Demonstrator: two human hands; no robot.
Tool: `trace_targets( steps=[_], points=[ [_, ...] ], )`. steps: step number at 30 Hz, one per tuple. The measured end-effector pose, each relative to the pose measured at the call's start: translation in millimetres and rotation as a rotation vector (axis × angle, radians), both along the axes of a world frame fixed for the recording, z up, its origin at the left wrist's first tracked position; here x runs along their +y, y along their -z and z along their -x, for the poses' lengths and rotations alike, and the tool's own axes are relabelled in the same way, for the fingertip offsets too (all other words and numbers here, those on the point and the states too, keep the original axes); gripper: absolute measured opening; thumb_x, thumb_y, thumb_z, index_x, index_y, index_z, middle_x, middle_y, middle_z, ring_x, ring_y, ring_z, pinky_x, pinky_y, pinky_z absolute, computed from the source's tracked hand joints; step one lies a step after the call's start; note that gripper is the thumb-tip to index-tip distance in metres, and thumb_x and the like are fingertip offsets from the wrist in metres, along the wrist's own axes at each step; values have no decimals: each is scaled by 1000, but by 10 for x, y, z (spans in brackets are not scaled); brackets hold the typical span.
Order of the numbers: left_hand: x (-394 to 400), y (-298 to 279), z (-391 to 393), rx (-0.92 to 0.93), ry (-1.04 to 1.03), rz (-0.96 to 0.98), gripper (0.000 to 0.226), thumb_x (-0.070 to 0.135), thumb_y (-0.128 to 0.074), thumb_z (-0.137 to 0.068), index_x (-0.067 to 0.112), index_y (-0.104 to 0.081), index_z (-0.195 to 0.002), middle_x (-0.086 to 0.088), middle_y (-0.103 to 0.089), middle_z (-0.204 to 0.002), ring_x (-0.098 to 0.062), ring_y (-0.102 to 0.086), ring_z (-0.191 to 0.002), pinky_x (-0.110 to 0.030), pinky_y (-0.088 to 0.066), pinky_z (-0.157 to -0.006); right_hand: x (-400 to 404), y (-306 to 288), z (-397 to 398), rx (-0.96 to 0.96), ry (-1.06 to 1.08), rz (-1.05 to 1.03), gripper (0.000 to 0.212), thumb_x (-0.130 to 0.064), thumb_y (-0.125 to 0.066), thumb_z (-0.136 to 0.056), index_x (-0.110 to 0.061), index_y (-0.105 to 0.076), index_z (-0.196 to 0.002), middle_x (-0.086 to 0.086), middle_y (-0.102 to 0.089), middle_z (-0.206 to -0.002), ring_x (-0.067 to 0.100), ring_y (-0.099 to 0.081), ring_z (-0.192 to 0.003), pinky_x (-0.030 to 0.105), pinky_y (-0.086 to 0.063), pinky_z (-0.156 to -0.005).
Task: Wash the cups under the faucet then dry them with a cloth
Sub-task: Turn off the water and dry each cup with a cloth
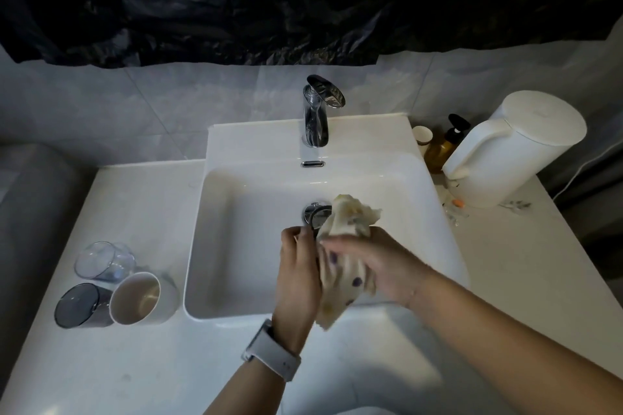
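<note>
I hold my two hands over the white square sink [215, 246]. My left hand [298, 266] has its fingers curled around something small and dark. It is mostly hidden, so I cannot tell if it is a cup. My right hand [381, 263] wraps its fingers around a soft cream cloth with purple spots [344, 246]. The cloth is bunched up between my hands. One end sticks up near the shiny round drain plug [315, 212], and the other end hangs down past the sink's front edge. I wear a pale grey watch [271, 352] on my left wrist.

Three cups sit close together on the white counter [101, 364], left of the sink. The clear glass cup [102, 261] is at the back. The dark smoky grey cup [81, 305] is in front on the left. The white cup [140, 298] is just beside it, near the sink.

The shiny silver faucet [318, 111] stands at the back of the sink. On the right are a big white jug [515, 152], a brown pump bottle [441, 145] and a small paper cup [422, 136].
</note>
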State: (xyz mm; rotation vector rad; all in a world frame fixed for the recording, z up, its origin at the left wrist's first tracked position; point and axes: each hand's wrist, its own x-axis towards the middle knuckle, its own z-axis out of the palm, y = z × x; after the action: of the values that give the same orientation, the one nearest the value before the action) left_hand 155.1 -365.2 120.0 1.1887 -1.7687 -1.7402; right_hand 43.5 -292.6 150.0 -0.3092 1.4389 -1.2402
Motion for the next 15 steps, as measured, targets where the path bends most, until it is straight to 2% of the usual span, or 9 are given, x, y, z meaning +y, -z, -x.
trace_targets(
  steps=[2,3,5,7,9,10,12,13,15],
  points=[
    [81,-16,-64,-52,5,225,25,48,-35,-96,29,-50,-92,9,-54,-97,-6,-56,-90,-25,-42,-74,-80,-63,92,-266,-44,-116,16,-30,-78,-68,-18,-69,-72,4,-67,-70,19,-63,-62,28,-42,-60],
    [103,-36,-85,-61,18,287,30,54,-31,-91,31,-50,-94,11,-54,-98,-2,-55,-90,-20,-42,-74,-111,-77,116,-346,-55,-139,12,-29,-73,-72,-19,-69,-70,2,-67,-68,16,-64,-61,27,-46,-62],
    [96,-71,-104,-57,39,344,36,57,-27,-88,32,-50,-97,13,-53,-100,-1,-54,-91,-18,-42,-76,-150,-79,111,-375,-60,-108,10,-27,-70,-76,-17,-71,-73,3,-69,-71,17,-67,-65,27,-54,-66],
    [20,-94,-104,-57,21,301,29,52,-30,-93,30,-50,-95,9,-55,-99,0,-55,-89,-21,-42,-76,-138,-65,49,-324,-5,-13,20,-25,-74,-75,-12,-72,-90,10,-71,-84,22,-68,-77,31,-55,-73],
    [-100,-139,-49,-88,-9,118,23,41,-36,-101,26,-51,-90,5,-58,-96,-6,-57,-88,-29,-41,-77,-70,-4,-45,-221,65,72,28,-18,-77,-73,-8,-70,-99,14,-70,-93,25,-68,-88,38,-54,-80],
    [-168,-153,-18,-88,-21,-38,24,36,-38,-102,22,-53,-89,3,-60,-93,-14,-59,-88,-32,-43,-76,-21,38,-112,-98,57,92,25,-12,-78,-73,-8,-70,-96,14,-71,-93,24,-68,-89,39,-53,-81],
    [-275,-171,34,8,-53,-493,29,32,-38,-100,16,-59,-89,-4,-62,-88,-23,-60,-83,-31,-45,-68,82,114,-234,314,-35,78,19,-6,-81,-71,-11,-70,-84,10,-73,-86,15,-68,-83,36,-55,-78],
    [-305,-180,40,68,-45,-704,32,31,-38,-99,13,-62,-89,-9,-63,-86,-25,-61,-79,-30,-45,-66,126,160,-266,535,-96,60,17,-11,-83,-70,-11,-70,-80,8,-73,-83,12,-67,-79,34,-55,-75],
    [-317,-174,9,109,8,-903,41,27,-36,-96,7,-69,-80,-13,-66,-76,-27,-65,-69,-32,-44,-67,194,243,-270,794,-235,77,26,-24,-83,-71,-7,-70,-87,9,-73,-88,15,-68,-86,37,-55,-78]
  ],
)
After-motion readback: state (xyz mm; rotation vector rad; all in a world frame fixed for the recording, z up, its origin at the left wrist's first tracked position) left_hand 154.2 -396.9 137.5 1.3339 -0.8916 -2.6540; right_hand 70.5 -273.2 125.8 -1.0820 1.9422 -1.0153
